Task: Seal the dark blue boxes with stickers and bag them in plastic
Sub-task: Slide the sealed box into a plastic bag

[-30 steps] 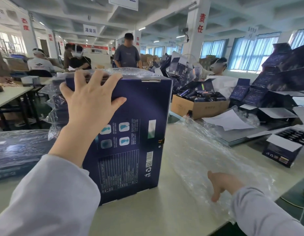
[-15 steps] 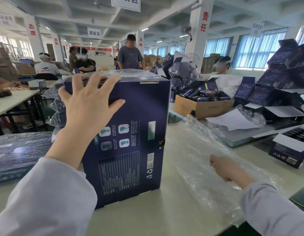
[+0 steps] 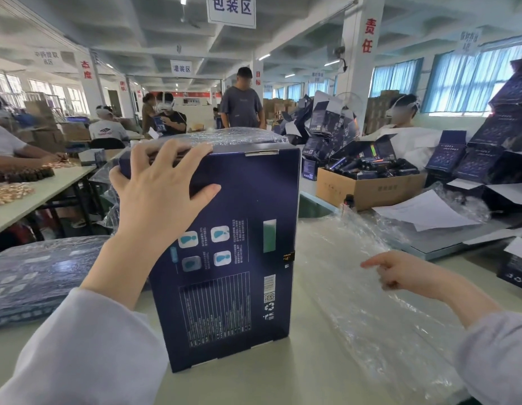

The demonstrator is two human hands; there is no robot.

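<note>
Dark blue card fills the middle of the view: the dark blue box (image 3: 242, 229) stands upright on the bench (image 3: 254, 384), its printed back panel facing the camera. The left hand (image 3: 160, 194) grips its upper left corner, with fingers spread and curled over the top edge and the thumb flat against the panel. A small sticker (image 3: 289, 255) sits on the box's right edge, between the two hands.

The right hand (image 3: 400, 273) is just over a crumpled layer of clear plastic bags (image 3: 356, 331) spread on the bench beside the box. Its index finger points toward the box and the other fingers are curled in; whether they pinch any film cannot be told.

Outward of the left hand, bagged boxes (image 3: 43, 273) lie flat under shiny film. Beyond the right hand sit an open cardboard carton (image 3: 368, 191) of dark items and a white sheet (image 3: 423, 209), with more open blue boxes (image 3: 487, 159) piled further out to its right.
</note>
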